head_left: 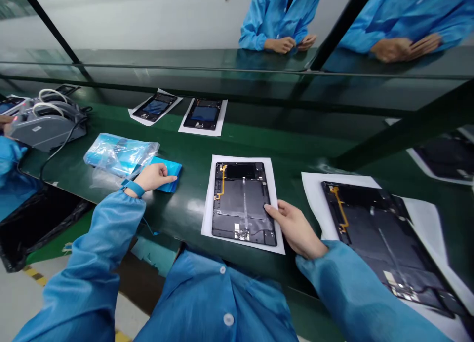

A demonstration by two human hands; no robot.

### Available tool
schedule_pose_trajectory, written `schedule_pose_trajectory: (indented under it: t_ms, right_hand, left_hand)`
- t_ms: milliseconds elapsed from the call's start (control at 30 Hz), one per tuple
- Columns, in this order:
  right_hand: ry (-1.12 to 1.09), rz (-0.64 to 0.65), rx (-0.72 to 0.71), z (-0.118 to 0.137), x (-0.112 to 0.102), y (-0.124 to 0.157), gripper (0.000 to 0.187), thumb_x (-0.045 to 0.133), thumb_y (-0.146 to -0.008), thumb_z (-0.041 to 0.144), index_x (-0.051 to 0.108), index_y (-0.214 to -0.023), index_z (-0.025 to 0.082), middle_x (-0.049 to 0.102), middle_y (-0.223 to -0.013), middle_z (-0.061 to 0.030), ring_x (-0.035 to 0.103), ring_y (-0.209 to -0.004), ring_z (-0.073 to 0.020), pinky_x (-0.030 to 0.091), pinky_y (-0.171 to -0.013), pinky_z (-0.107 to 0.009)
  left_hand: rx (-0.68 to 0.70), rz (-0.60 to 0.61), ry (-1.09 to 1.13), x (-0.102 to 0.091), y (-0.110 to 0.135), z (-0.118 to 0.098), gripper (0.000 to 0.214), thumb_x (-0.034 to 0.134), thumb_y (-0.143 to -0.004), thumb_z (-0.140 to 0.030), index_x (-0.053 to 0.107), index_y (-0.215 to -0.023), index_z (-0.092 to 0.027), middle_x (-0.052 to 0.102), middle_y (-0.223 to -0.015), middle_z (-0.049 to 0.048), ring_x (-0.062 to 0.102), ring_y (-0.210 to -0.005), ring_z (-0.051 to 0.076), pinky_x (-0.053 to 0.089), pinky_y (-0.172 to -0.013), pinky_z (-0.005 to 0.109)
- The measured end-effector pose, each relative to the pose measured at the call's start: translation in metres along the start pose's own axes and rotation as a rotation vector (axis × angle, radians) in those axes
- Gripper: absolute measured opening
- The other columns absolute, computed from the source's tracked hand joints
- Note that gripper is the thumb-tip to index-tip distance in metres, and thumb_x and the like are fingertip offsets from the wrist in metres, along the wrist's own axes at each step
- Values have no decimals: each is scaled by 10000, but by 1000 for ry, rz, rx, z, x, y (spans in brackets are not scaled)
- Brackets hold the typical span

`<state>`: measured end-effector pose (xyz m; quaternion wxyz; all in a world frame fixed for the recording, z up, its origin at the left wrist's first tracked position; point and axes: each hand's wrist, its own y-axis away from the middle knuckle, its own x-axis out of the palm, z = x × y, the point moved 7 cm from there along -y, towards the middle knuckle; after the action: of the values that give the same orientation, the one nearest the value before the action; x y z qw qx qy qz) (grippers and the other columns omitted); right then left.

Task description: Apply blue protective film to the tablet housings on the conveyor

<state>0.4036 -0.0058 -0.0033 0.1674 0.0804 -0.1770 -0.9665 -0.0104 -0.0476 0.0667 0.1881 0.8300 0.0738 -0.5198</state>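
Observation:
An opened tablet (231, 199), its inner side up with an orange ribbon cable and a small board, lies on a white paper sheet (277, 228) in front of me. My right hand (294, 226) grips its right edge, thumb on top and the other fingers hidden beneath the paper. To the left, my left hand (155, 177) is closed with curled fingers at a stack of blue film sheets (171, 173). The sheets stick out of a clear plastic bag (124, 154). A blue strap (134, 187) circles my left wrist.
Another opened tablet (377, 238) rests on paper at the right. Two more tablets, one left (155, 106) and one right (203, 113), lie at the back. Grey machines (48, 127) with a cable stand far left, near a co-worker's sleeve (13, 174). A dark frame post (403, 127) slants across the right side.

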Motion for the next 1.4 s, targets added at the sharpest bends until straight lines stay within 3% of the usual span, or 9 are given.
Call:
schedule_pose_trajectory:
  t_ms: [167, 267, 467, 600, 733, 933, 1100, 1233, 1400]
  right_hand:
    - [717, -278, -241, 18, -32, 8, 354, 623, -798, 530, 691, -968, 228, 745, -814, -65, 693, -692, -267, 524, -674, -393]
    - [796, -363, -316, 29, -32, 27, 398, 595, -828, 482, 689, -1105, 212, 743, -898, -68, 655, -649, -224, 489, -649, -370]
    - [334, -91, -437, 64, 50, 55, 311, 666, -879, 486, 703, -1038, 221, 706, -848, -43, 632, -660, -169, 536, -681, -342]
    - [35, 169, -355, 81, 118, 49, 596, 861, -693, 531, 627, -1147, 224, 692, -950, -23, 646, -684, -143, 545, -622, -300]
    - [-142, 254, -276, 74, 136, 42, 594, 901, -644, 512, 630, -1084, 220, 703, -896, -6, 664, -688, -138, 568, -644, -291]
    - [-166, 215, -233, 58, 121, 38, 371, 816, -741, 534, 697, -822, 191, 701, -750, -25, 643, -647, -152, 569, -612, -305]
    - [-195, -82, -189, 32, 103, 72, 290, 716, -846, 504, 656, -903, 227, 687, -764, -10, 638, -620, -148, 569, -589, -308]
    - [-104, 248, -67, -29, 185, 115, 326, 723, -795, 579, 612, -762, 275, 639, -591, 43, 627, -498, -190, 579, -519, -385]
    - [140, 385, 7, -86, 286, 102, 262, 691, -870, 475, 625, -751, 251, 574, -502, 73, 657, -559, -189, 617, -691, -426]
  left_hand:
    - [8, 3, 29, 1, -1, -2, 378, 763, -717, -496, 529, -672, -202, 553, -596, -19, 508, -596, 143, 359, -610, 279]
    - [38, 72, 85, -5, -2, -2, 313, 683, -765, -469, 575, -683, -187, 539, -584, -18, 494, -579, 133, 368, -593, 268]
    - [191, -35, 193, -24, 34, -50, 310, 511, -902, -481, 532, -794, -191, 456, -656, -36, 433, -636, 120, 357, -614, 250]
    - [424, 78, 377, 3, 83, -118, 329, 533, -944, -481, 545, -805, -184, 485, -685, -35, 425, -630, 105, 362, -600, 238]
    - [468, 226, 504, 28, 102, -138, 381, 547, -951, -517, 536, -769, -183, 467, -667, -35, 406, -616, 102, 358, -575, 229]
    - [509, 238, 430, 26, 100, -121, 347, 540, -948, -440, 507, -719, -182, 425, -635, -46, 385, -599, 89, 358, -578, 235]
    - [348, -273, 288, -59, 75, -49, 301, 634, -865, -414, 583, -724, -153, 498, -618, -67, 436, -610, 45, 377, -614, 197]
    - [198, -679, 442, -118, 69, 1, 537, 746, -673, -615, 503, -625, -139, 415, -524, -89, 375, -542, -1, 331, -609, 199]
    - [287, -660, 474, -108, 72, -11, 456, 743, -715, -518, 513, -619, -136, 402, -511, -94, 341, -505, -16, 286, -576, 195]
